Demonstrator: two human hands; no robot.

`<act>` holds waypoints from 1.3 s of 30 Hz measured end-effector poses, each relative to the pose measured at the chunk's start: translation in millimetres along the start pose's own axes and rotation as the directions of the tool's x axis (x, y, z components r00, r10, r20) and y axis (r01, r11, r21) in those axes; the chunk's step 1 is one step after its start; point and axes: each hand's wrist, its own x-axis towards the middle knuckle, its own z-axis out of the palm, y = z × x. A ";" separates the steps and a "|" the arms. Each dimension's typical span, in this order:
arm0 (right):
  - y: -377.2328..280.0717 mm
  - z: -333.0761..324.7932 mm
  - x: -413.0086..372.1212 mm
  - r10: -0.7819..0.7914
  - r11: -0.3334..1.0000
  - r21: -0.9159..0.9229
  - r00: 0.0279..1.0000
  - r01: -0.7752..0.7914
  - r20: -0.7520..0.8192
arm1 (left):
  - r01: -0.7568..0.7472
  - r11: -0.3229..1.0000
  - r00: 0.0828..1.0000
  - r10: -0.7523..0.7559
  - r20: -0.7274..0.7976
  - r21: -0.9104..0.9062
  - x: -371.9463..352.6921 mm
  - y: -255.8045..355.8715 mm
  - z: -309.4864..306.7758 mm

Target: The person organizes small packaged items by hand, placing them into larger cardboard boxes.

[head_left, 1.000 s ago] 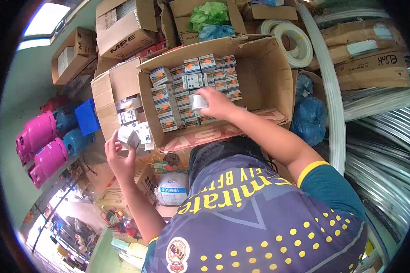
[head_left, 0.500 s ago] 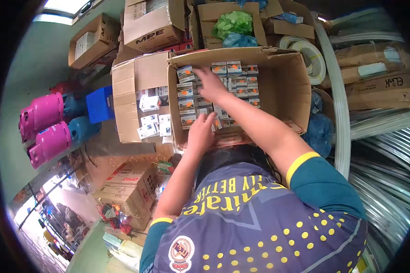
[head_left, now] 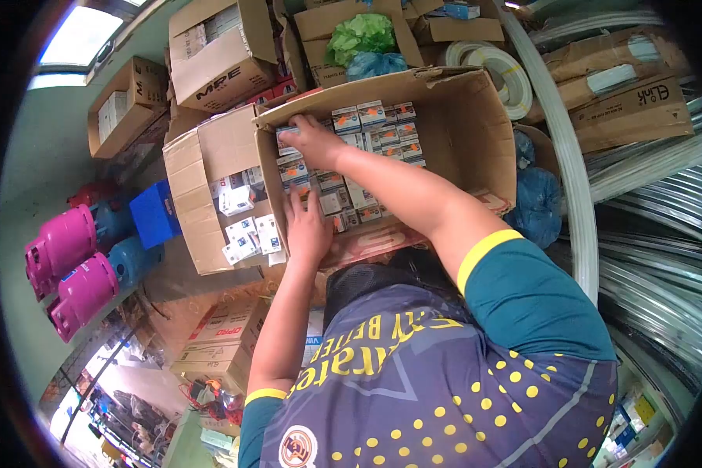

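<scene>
So in your head view, both your hands are down inside the big carton (head_left: 464, 129), over at its left side, where the small boxes (head_left: 371, 115) with orange stickers sit packed in rows. The right part of the carton shows bare cardboard.

Your right hand (head_left: 312, 142) is at the far left corner, fingers bent over the box there. Can't tell if that grip is really closed on it or just pressing, since your hand covers most of it. Your left hand (head_left: 307, 226) is nearer your body, grip open, fingers apart and pointing up along the left rows. Nothing visible in it.

Just left of the carton you've got an open-flapped carton (head_left: 186, 168) with loose white boxes (head_left: 237, 200) lying on it. Further left there's a blue bin (head_left: 154, 213) and pink gas cylinders (head_left: 64, 238). Behind it all: an MPE carton (head_left: 226, 84) and a green bag (head_left: 360, 39).
</scene>
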 end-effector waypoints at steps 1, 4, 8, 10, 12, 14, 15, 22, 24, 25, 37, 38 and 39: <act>4.9 -4.1 -4.9 -0.037 0.998 0.044 0.995 0.041 -0.089 | 0.041 0.999 0.999 -0.041 -0.005 -0.018 4.3 -1.8 2.6; -2.6 -72.0 -33.8 -0.026 0.994 0.093 0.972 0.049 -0.234 | 0.075 0.996 0.996 -0.073 0.041 -0.045 16.5 -2.0 2.6; 26.6 -155.8 -110.1 0.201 0.979 0.112 0.881 -0.169 -0.428 | 0.116 0.987 0.993 -0.112 0.040 -0.111 29.2 -9.2 15.8; 54.8 -176.6 -157.6 0.432 0.896 0.119 0.777 -0.428 -0.458 | 0.126 0.988 0.992 -0.125 0.022 -0.088 28.8 -6.6 19.0; 96.0 -168.5 -201.3 0.681 0.699 0.089 0.622 -0.710 -0.386 | 0.137 0.988 0.991 -0.136 0.015 -0.075 30.0 -5.2 20.9; 134.4 -160.6 -223.4 0.839 0.499 -0.012 0.487 -0.866 -0.242 | 0.147 0.987 0.989 -0.148 0.001 -0.063 30.3 3.4 18.6; 136.3 -159.4 -229.8 0.861 0.472 -0.064 0.476 -0.879 -0.182 | 0.151 0.986 0.988 -0.153 -0.014 -0.065 29.6 5.9 18.5; 186.9 -97.3 -240.9 0.868 0.492 -0.545 0.331 -0.679 0.371 | 0.133 0.991 0.984 -0.134 -0.121 -0.013 30.0 3.4 29.3; 229.1 -54.1 -265.0 0.903 0.425 -0.540 0.303 -0.727 0.303 | 0.190 0.981 0.976 -0.192 -0.100 -0.026 28.0 13.1 22.3; 226.5 -56.8 -263.1 0.899 0.438 -0.499 0.360 -0.748 0.249 | 0.202 0.979 0.974 -0.205 -0.101 -0.033 24.3 14.2 24.3; 234.4 -72.3 -169.0 0.740 0.666 0.477 0.588 -0.574 -0.325 | 0.344 0.936 0.925 -0.352 -0.146 -0.076 -4.4 34.0 43.2; 229.3 -72.5 -167.1 0.752 0.652 0.493 0.573 -0.576 -0.326 | 0.350 0.933 0.919 -0.359 -0.161 -0.085 -4.3 34.0 45.6; 219.8 -81.2 -162.7 0.763 0.640 0.506 0.554 -0.578 -0.333 | 0.368 0.924 0.908 -0.381 -0.174 -0.107 -3.4 32.0 46.5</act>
